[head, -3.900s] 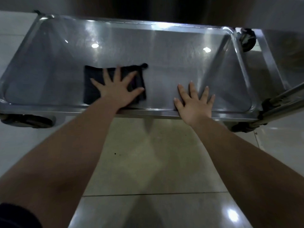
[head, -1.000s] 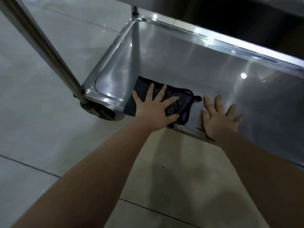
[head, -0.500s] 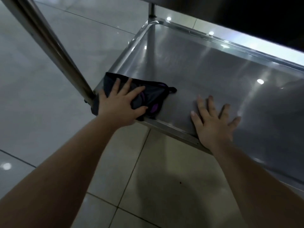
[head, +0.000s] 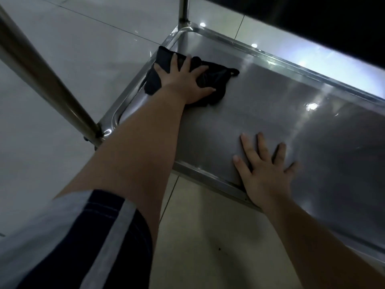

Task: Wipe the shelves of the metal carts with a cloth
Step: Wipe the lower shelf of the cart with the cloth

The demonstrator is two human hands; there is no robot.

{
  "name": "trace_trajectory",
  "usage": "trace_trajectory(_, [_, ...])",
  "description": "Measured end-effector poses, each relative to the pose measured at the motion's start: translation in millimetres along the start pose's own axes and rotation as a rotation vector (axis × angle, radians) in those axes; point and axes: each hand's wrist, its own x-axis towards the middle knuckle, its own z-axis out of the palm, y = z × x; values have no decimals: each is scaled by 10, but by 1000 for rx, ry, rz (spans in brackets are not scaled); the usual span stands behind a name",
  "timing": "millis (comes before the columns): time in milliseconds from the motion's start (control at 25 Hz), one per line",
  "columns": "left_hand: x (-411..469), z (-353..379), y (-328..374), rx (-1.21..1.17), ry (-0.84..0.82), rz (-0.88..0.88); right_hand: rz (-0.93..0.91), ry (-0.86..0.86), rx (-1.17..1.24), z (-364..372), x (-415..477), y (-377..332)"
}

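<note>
cloth (head: 210,80) under left hand (head: 185,82)

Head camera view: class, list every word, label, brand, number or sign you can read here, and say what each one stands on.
None can be read.
The metal shelf, the dark cloth under the left hand and the striped sleeve show no lettering; the bright spots on the steel are light reflections.
</note>
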Motion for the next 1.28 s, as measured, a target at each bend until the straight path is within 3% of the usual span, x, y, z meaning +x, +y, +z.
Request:
trace_trajectory(320, [-1587, 549, -609, 47, 105, 73, -8, 27, 12, 48, -28, 11])
trace_trajectory(680, [-73, -19, -196, 49, -25, 18, 15, 18, 22, 14, 51, -6])
trace_trajectory(960, [-1486, 452, -596, 82, 83, 72, 3, 2, -2, 13, 89, 9])
trace_trajectory(1120, [-1525, 392, -539, 69, 29, -11, -21, 22, 158, -71, 21, -10])
trace_trajectory(1200, [-1458, 370, -468, 78, 18, -3, -24, 108, 255, -165, -71, 297])
trace_trajectory(1280, [-1442, 373, -517, 90, 6, -5, 11, 110, 130, -200, -213, 937])
